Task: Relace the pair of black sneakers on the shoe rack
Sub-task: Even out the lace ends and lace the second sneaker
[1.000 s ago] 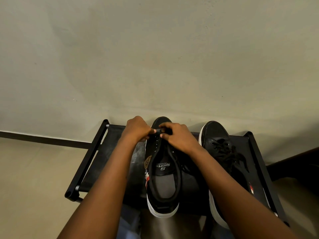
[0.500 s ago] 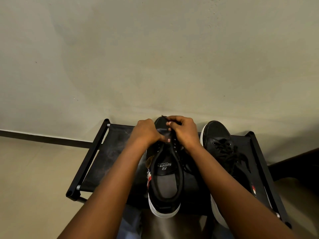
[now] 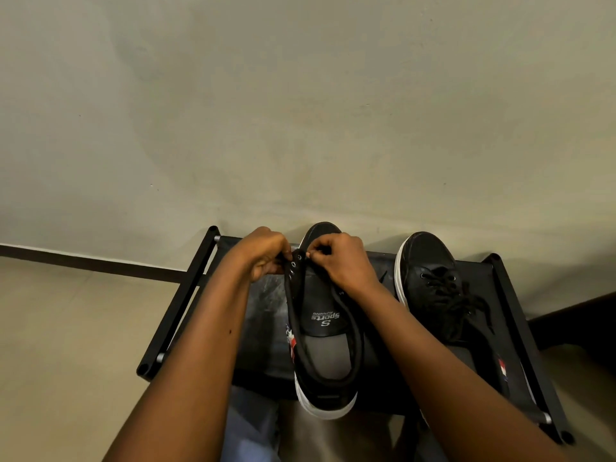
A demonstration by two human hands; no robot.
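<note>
Two black sneakers with white soles stand on a black shoe rack [image 3: 186,295], toes toward the wall. The left sneaker [image 3: 325,331] is mostly unlaced, its tongue and grey insole showing. My left hand [image 3: 266,253] grips its left eyelet flap near the toe end. My right hand [image 3: 343,260] pinches the black lace tip right at an eyelet on that flap. The right sneaker [image 3: 436,291] is laced, with loose lace ends lying over it, and my right forearm crosses its heel.
A plain wall rises directly behind the rack, with a dark skirting strip [image 3: 83,261] along the floor at left. Pale floor lies to the left of the rack. My knees in blue jeans [image 3: 250,421] are below the rack's front edge.
Both hands have shifted slightly left on the left sneaker. My left hand has pulled the left eyelet flap outward, so its eyelets now show, and my right fingertips have come down to one.
</note>
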